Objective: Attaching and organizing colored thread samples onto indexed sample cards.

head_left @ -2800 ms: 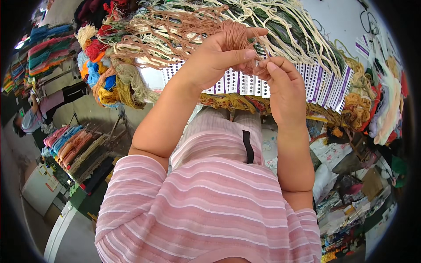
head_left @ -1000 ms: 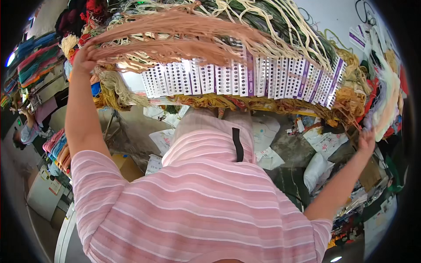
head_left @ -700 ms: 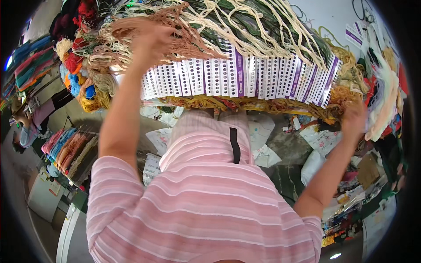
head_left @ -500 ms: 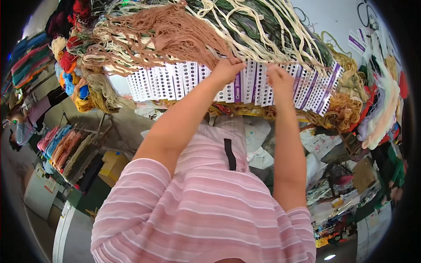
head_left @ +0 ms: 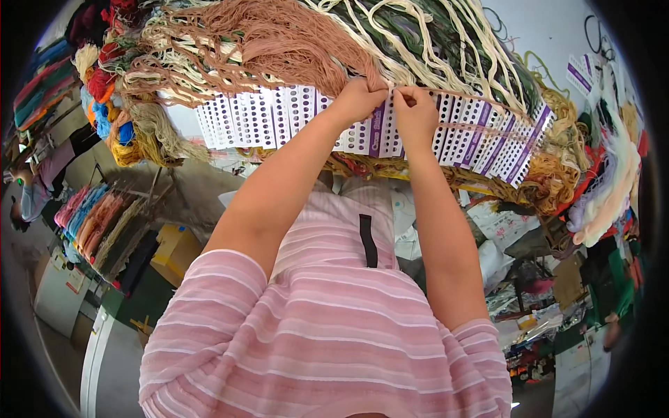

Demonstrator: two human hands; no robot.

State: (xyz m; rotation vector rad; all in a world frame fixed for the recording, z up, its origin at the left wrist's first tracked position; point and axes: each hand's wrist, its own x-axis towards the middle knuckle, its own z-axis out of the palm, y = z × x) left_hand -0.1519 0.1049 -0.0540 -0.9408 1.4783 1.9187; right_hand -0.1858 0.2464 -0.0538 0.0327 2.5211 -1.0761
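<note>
yarn hanks [head_left: 293,42] crowding above, punched cards [head_left: 265,118] below

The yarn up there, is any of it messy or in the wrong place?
Nothing looks broken. The pinkish-brown yarn bundle lies bunched over the row of punched cards, where the left hand and right hand pinch it. Cream strands cross it in a loose tangle.

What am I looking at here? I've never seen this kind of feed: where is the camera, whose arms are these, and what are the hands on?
The single view comes from a wide fisheye camera on a person's head, looking down, so edges bend and the pink striped shirt fills the bottom. Both forearms are the wearer's own. The left hand grips a bundle of pinkish-brown yarn; the right hand pinches strands beside it. Both are at a row of white punched cards with purple stripes, where many yarn skeins hang.
</note>
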